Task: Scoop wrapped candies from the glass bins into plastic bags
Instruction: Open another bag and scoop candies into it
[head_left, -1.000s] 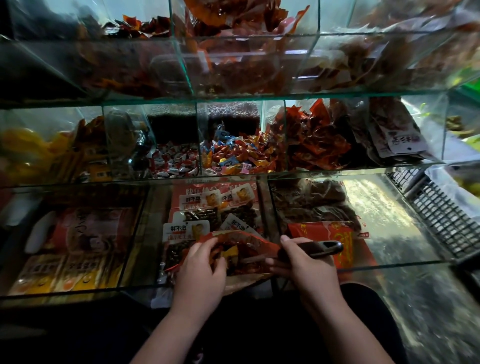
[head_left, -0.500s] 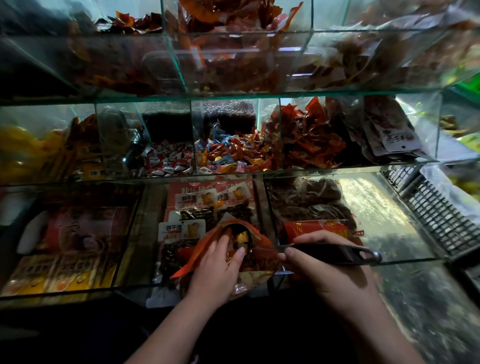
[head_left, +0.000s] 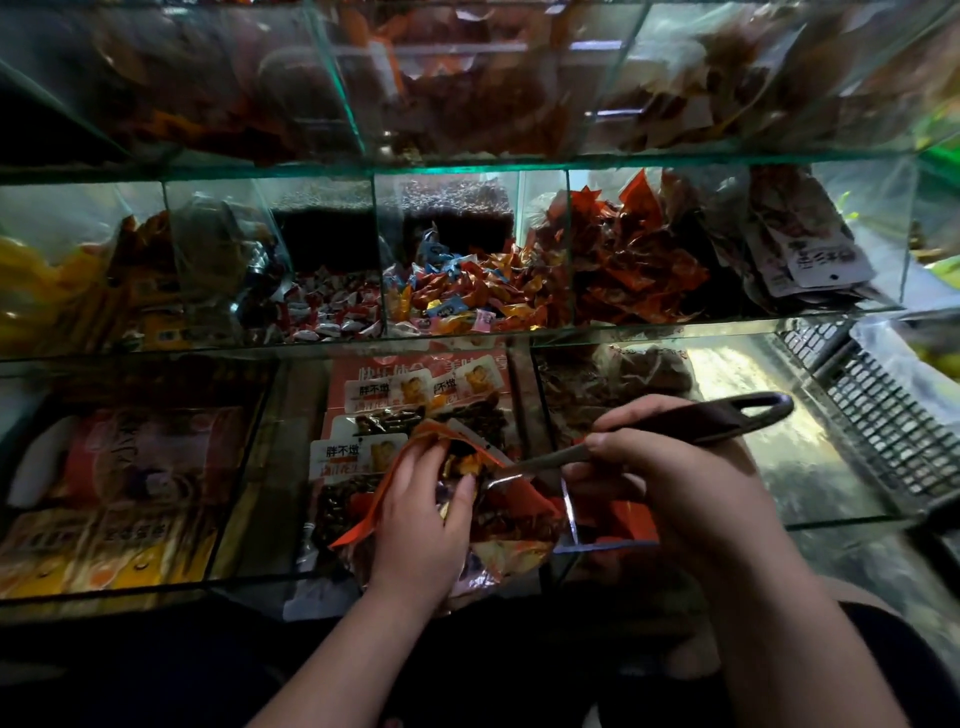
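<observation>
Tipped lower, one scoop (head_left: 701, 418) (right hand (head_left: 670, 483) curled round it) enters one bag (head_left: 498, 551), left hand (head_left: 421, 519) pinching it.

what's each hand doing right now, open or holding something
Left hand: grips the rim of the plastic bag, holding it open.
Right hand: grips the scoop by its dark handle.

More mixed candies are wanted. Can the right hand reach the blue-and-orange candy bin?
Probably yes: nothing lies between the right hand, holding the scoop at the bag mouth, and the candy bin on the tier above, unless glass covers it.
</observation>
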